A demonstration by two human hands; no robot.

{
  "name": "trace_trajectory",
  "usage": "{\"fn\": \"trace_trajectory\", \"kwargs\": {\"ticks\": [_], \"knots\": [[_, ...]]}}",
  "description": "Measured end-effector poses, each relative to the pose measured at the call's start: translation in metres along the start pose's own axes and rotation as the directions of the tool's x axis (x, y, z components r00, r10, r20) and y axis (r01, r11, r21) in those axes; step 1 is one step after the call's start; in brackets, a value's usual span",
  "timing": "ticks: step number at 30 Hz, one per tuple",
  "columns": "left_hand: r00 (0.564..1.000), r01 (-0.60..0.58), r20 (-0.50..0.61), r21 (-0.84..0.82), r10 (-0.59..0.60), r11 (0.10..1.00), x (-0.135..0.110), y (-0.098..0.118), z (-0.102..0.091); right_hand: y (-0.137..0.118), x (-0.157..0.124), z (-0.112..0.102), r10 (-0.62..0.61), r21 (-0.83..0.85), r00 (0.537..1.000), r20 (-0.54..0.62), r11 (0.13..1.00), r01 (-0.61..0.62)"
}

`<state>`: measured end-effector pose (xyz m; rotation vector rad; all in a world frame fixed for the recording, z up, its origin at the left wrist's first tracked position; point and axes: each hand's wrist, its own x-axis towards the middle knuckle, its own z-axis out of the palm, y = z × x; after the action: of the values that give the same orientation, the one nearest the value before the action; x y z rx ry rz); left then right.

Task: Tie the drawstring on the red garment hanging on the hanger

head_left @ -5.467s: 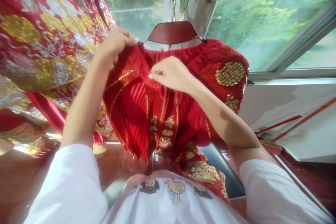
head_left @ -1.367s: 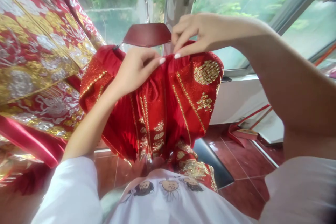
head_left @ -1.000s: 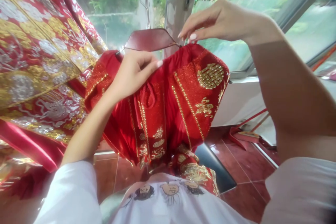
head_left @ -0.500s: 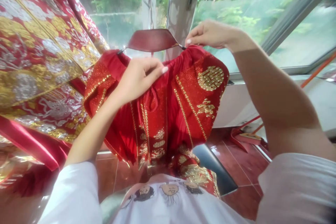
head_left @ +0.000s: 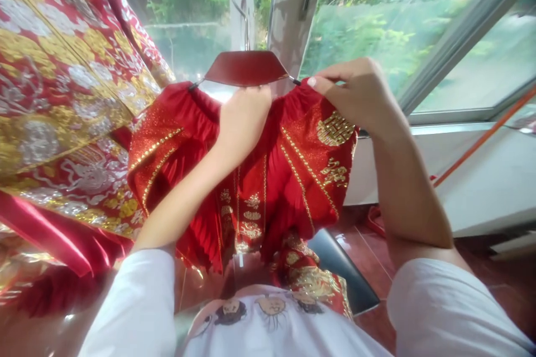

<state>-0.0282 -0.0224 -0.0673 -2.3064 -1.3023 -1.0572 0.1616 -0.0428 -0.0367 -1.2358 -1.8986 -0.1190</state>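
A red pleated skirt [head_left: 295, 178] with gold embroidery and beaded trim hangs by its gathered waistband from a clip hanger [head_left: 240, 68] with a dark red middle and a metal hook. My left hand [head_left: 247, 117] is closed over the middle of the waistband, just under the hanger; its fingertips are hidden behind the hand. At the right end of the waistband, beside the hanger's right clip, my right hand [head_left: 355, 92] pinches the red cloth between thumb and fingers. The left clip grips the other end.
Large embroidered red, gold and silver cloth [head_left: 62, 83] hangs on the left. Behind the hanger are window frames [head_left: 288, 22] and glass. A black flat-sided object [head_left: 347, 273] and gold-trimmed red cloth [head_left: 322, 281] lie low in front. An orange pole [head_left: 481, 139] slants at the right.
My left hand has turned and closed over the waistband, covering where the red tie hung. My right hand has shifted slightly down and right, its elbow lower. The hanger sits slightly lower.
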Motion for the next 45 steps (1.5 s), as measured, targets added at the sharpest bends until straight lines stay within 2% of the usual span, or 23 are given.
{"fn": "trace_trajectory", "kwargs": {"ticks": [2,3,5,7,8,10,12,14,16,19,23,26,29,32,34,35,36,37,38,40,42,44,45], "knots": [[0.999,-0.042,0.030,-0.096,0.045,0.995,0.008,-0.002,0.010,0.004,0.009,0.002,0.079,0.076,0.995,0.059,0.994,-0.084],[0.996,-0.066,0.050,-0.150,0.074,0.986,0.014,-0.005,0.015,0.006,0.016,0.003,0.113,0.097,0.986,0.126,0.987,-0.125],[0.988,-0.098,0.092,-0.262,0.126,0.960,0.027,-0.011,0.024,0.010,0.031,0.004,0.169,0.153,0.940,0.295,0.963,-0.221],[0.973,-0.122,0.140,-0.376,0.186,0.919,0.039,-0.015,0.031,0.012,0.041,0.009,0.209,0.188,0.909,0.362,0.938,-0.291],[0.963,-0.132,0.159,-0.426,0.218,0.895,0.044,-0.015,0.034,0.012,0.042,0.012,0.228,0.185,0.918,0.324,0.936,-0.298],[0.957,-0.126,0.171,-0.479,0.233,0.869,0.048,-0.012,0.038,0.011,0.037,0.020,0.240,0.143,0.962,0.128,0.956,-0.257],[0.979,-0.077,0.133,-0.453,0.152,0.888,0.045,-0.004,0.038,0.010,0.025,0.027,0.207,0.083,0.974,-0.094,0.976,-0.199],[0.995,-0.031,0.071,-0.412,0.066,0.911,0.038,0.003,0.036,0.013,0.012,0.031,0.145,0.046,0.966,-0.216,0.989,-0.138],[0.999,-0.023,0.032,-0.384,0.038,0.923,0.031,0.006,0.032,0.019,0.003,0.034,0.088,0.018,0.965,-0.249,0.996,-0.086],[0.998,-0.027,0.040,-0.288,0.040,0.957,0.026,-0.004,0.027,0.028,0.002,0.038,0.050,-0.002,0.978,-0.203,0.999,-0.051],[0.994,-0.043,0.093,-0.145,0.057,0.988,0.021,-0.022,0.026,0.029,0.009,0.045,0.112,-0.052,0.973,-0.201,0.991,-0.125],[0.993,-0.052,0.102,-0.075,0.059,0.996,0.005,-0.024,0.002,0.027,0.004,0.043,0.110,-0.067,0.963,-0.246,0.989,-0.130],[0.999,-0.038,0.028,-0.039,0.039,0.999,-0.017,-0.038,-0.049,0.029,-0.009,0.037,0.070,-0.045,0.962,-0.263,0.995,-0.085],[0.995,0.054,-0.091,0.118,-0.043,0.992,-0.032,-0.077,-0.096,0.034,-0.022,0.031,0.032,-0.006,0.983,-0.183,0.999,-0.034],[0.991,0.126,0.032,0.032,-0.127,0.991,-0.037,-0.107,-0.106,0.038,-0.026,0.028,-0.015,0.030,0.991,-0.134,0.999,0.019],[0.983,0.168,0.084,-0.012,-0.166,0.986,-0.039,-0.120,-0.103,0.039,-0.025,0.026,-0.035,0.058,0.994,-0.108,0.997,0.042],[0.975,0.208,0.083,-0.031,-0.205,0.978,-0.043,-0.128,-0.096,0.041,-0.022,0.024,-0.045,0.093,0.996,-0.078,0.994,0.052],[0.968,0.249,0.027,-0.017,-0.249,0.968,-0.048,-0.133,-0.086,0.043,-0.019,0.021,-0.041,0.133,0.999,-0.035,0.990,0.045],[0.956,0.286,-0.076,0.018,-0.284,0.958,-0.054,-0.134,-0.074,0.045,-0.013,0.018,-0.019,0.172,1.000,0.024,0.985,0.015],[0.907,0.339,-0.288,0.071,-0.306,0.938,-0.065,-0.127,-0.052,0.049,-0.001,0.012,0.069,0.237,0.985,0.157,0.966,-0.106],[0.874,0.346,-0.384,0.059,-0.299,0.936,-0.074,-0.116,-0.038,0.054,0.009,0.009,0.163,0.269,0.953,0.256,0.935,-0.232],[0.868,0.329,-0.404,0.031,-0.289,0.944,-0.078,-0.106,-0.035,0.057,0.011,0.008,0.196,0.275,0.950,0.243,0.925,-0.261],[0.868,0.324,-0.404,0.022,-0.288,0.946,-0.080,-0.102,-0.036,0.057,0.007,0.009,0.192,0.259,0.967,0.168,0.938,-0.231]]}}
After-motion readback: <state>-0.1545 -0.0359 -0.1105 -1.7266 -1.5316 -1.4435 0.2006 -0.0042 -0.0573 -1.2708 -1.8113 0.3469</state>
